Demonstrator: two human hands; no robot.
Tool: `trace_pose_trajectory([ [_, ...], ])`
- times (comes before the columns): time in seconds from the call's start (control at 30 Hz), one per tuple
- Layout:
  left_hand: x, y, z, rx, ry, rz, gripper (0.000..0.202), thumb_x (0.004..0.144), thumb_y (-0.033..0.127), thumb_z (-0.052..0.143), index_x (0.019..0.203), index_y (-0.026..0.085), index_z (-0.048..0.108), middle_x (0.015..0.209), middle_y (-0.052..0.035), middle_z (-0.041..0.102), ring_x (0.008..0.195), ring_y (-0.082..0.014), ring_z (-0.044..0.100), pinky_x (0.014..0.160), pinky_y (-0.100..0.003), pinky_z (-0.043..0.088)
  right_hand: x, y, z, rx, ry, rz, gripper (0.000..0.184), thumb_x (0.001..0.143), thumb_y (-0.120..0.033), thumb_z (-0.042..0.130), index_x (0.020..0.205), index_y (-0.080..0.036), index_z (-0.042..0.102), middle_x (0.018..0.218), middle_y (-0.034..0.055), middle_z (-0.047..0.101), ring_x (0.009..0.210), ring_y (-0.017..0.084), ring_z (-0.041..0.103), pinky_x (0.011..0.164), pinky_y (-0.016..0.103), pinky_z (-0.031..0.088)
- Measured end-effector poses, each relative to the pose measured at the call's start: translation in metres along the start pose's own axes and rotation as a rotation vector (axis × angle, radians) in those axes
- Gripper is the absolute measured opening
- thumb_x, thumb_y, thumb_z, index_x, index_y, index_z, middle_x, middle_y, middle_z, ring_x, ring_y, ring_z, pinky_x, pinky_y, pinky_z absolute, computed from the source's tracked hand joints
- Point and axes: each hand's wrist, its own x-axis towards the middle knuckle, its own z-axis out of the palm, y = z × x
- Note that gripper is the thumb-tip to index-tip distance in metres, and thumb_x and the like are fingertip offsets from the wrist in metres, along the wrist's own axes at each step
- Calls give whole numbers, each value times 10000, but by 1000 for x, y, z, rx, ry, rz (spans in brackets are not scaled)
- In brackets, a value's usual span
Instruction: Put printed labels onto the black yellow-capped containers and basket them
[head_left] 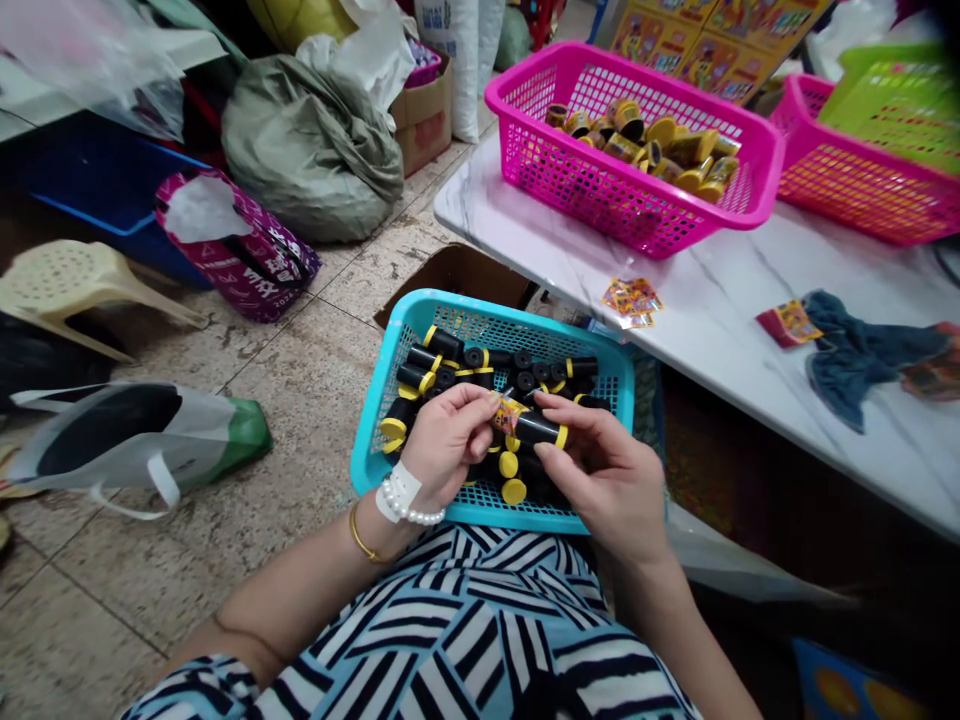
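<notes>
A turquoise basket rests on my lap, filled with several small black tubes with yellow caps. Over the basket's near side, both hands hold one black tube between them. My left hand pinches a colourful sticker label against the tube's left end. My right hand grips the tube's right part with thumb and fingers.
A white marble table stands to the right, bearing a pink basket of labelled tubes, another pink basket with a green one, loose stickers and a blue cloth. Bags, a stool and boxes crowd the floor at left.
</notes>
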Motion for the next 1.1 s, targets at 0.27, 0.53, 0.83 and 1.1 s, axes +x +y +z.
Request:
trace_pose_trajectory([
  [0.27,-3,2,-4,0,-30,-27,309,692,351,814,777,131,613,623,5,637,364,-11,375,358,-148,196,0,3,4,-102,-19,-68,260,821,-196,716,1072,-239,665,1212,87,731,638,124,669,465,241,493],
  [0.53,-15,0,-10,129,-5,157,415,745,363,816,1091,181,674,818,-17,660,591,-69,537,472,-153,391,3,13,2,227,32,-13,279,809,-235,769,1078,-265,704,1096,55,729,992,217,701,793,348,603],
  [0.83,-3,5,1,376,-245,114,347,744,356,817,1005,152,716,716,4,652,536,-76,544,529,-201,449,7,23,9,54,0,-175,424,815,-247,777,1214,-368,700,998,22,599,766,144,592,684,314,553],
  [1.1,-1,1,-1,365,-329,-34,404,840,511,690,1026,155,647,690,16,586,503,-66,479,467,-181,346,1,33,2,-25,77,-263,359,771,-274,814,1113,-270,702,999,58,687,790,190,652,704,365,582],
])
